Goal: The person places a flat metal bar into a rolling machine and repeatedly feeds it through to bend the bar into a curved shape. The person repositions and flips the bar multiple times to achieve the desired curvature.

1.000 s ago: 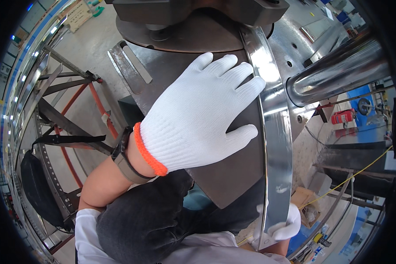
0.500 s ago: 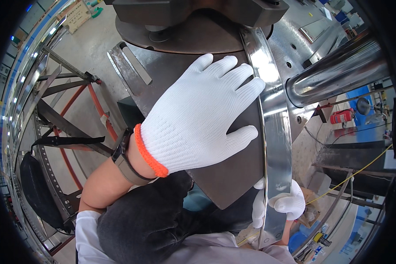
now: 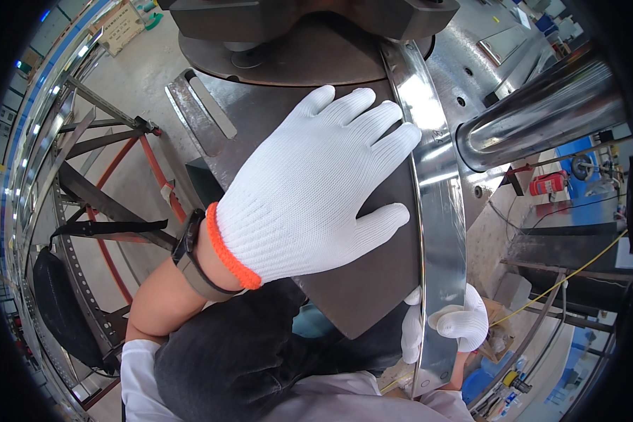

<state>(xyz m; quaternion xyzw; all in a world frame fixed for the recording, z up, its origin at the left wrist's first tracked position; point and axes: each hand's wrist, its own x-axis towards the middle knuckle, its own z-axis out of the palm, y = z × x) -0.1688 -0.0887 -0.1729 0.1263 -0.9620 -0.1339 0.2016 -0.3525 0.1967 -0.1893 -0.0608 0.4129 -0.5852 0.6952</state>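
My left hand [image 3: 309,183], in a white knit glove with an orange cuff, lies flat and spread on a dark metal plate [image 3: 352,299]. Its fingertips come close to a long, shiny, curved metal strip [image 3: 439,232] along the plate's right side. Near the strip's lower end, my gloved right hand [image 3: 463,325] grips it, with the thumb over the outer face and fingers showing on the other side. The strip's far end runs in beside a round dark disc [image 3: 295,56] beneath a heavy dark machine part [image 3: 225,21].
A thick polished steel column [image 3: 534,112] stands on the right of the metal machine table [image 3: 436,77]. At left is a rack with red and dark bars [image 3: 130,162] and a hanging black pouch [image 3: 55,302]. A red fire extinguisher [image 3: 547,184] is beyond the column.
My left hand and the plate beneath it have shifted slightly to the left in view. The right hand keeps its hold on the strip, almost unmoved.
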